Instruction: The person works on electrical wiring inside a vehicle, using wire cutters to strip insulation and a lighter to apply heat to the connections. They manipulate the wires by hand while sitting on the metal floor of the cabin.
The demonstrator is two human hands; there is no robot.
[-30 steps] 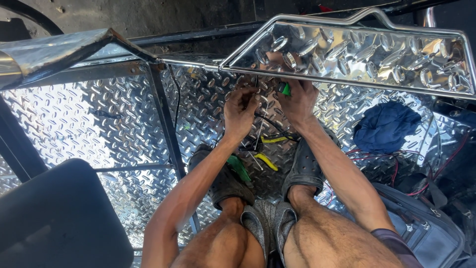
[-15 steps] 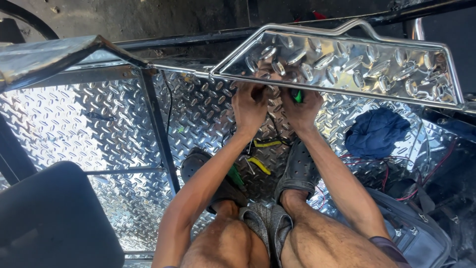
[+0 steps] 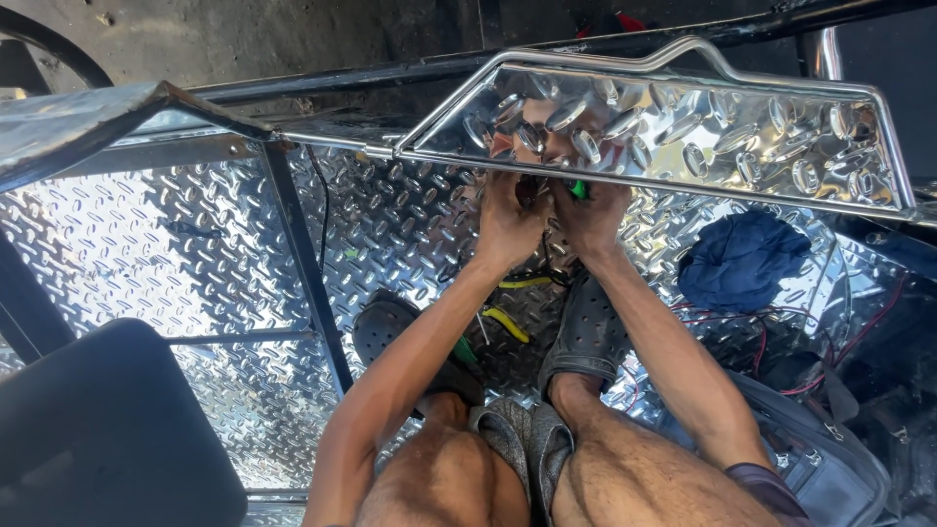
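Left hand [image 3: 506,217] and right hand [image 3: 589,213], frame centre, are raised together under the polished panel [image 3: 683,127]. The right grasps a green-handled tool [image 3: 579,188]; the left's grip cannot be told. Risk: the tool may slip on tangled wires [image 3: 532,278]. Arms extended, wrists bent upward.

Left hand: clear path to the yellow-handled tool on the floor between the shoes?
Probably yes. The yellow-handled tool lies uncovered on the tread-plate floor between the shoes, just below the left hand, with nothing lying over it. But that hand is up at the panel beside the right hand.
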